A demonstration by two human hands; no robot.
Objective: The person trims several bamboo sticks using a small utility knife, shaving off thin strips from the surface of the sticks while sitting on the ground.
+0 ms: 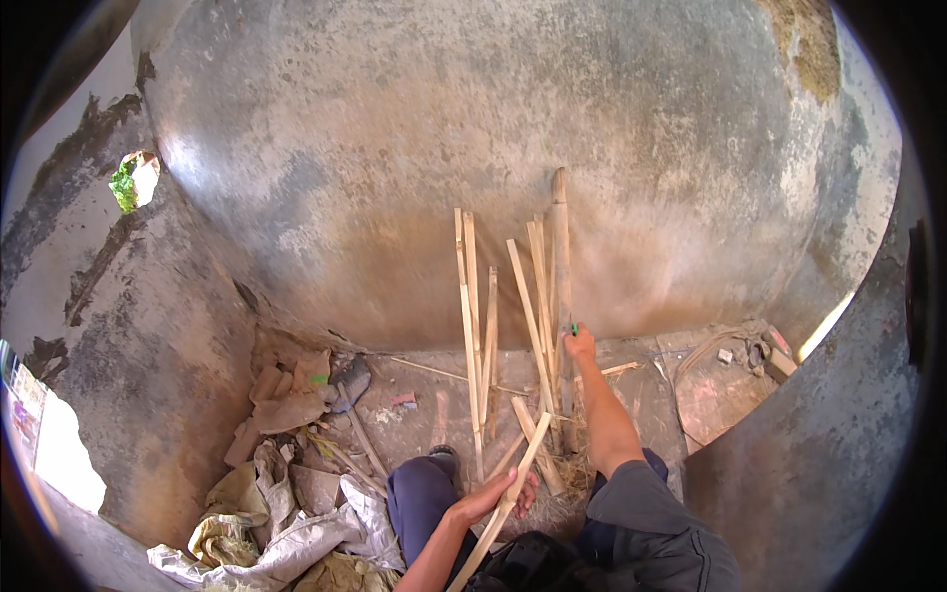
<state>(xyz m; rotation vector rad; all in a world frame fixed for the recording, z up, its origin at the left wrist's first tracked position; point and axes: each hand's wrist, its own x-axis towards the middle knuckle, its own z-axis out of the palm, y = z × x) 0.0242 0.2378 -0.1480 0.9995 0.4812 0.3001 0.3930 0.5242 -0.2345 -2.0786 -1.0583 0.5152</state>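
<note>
My left hand (503, 496) is closed around a split bamboo strip (523, 464) that slants from the lower edge up toward the middle. My right hand (580, 342) reaches forward, its fingers closed on a tool with a green handle (574, 329). Most of that tool is hidden, so its kind is unclear. Right beside this hand, a thicker bamboo pole (559, 247) stands against the wall. Several pale bamboo strips (518, 276) lean there just left of the pole. Another group of leaning strips (466, 296) is farther left. A short bamboo piece (541, 449) is near my left hand.
A curved, stained plaster wall (395, 178) closes off the far side. On the left are crumpled sacks (286, 523), a shovel (352, 395) and broken brown slabs (281, 395). A low grey wall (809, 454) rises at right. Rubble (769, 353) lies in the far right corner.
</note>
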